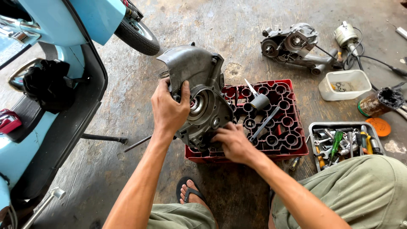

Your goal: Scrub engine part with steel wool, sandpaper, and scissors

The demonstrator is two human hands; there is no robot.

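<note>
A grey metal engine casing (196,76) stands tilted on the left end of a red plastic crate (285,127). My left hand (168,109) grips the casing's left edge beside its round bearing hole. My right hand (232,142) rests against the casing's lower right side, fingers curled on it at the crate's front. On the crate lie a small grey cylinder (259,101) with a thin blade sticking up and a long dark rod (263,124).
A light blue scooter (51,76) fills the left side, its wheel (137,36) at the top. Another engine part (294,44) lies on the concrete at the back. A white tub (344,85), a rusty can (379,101) and a tool tray (345,142) stand at right.
</note>
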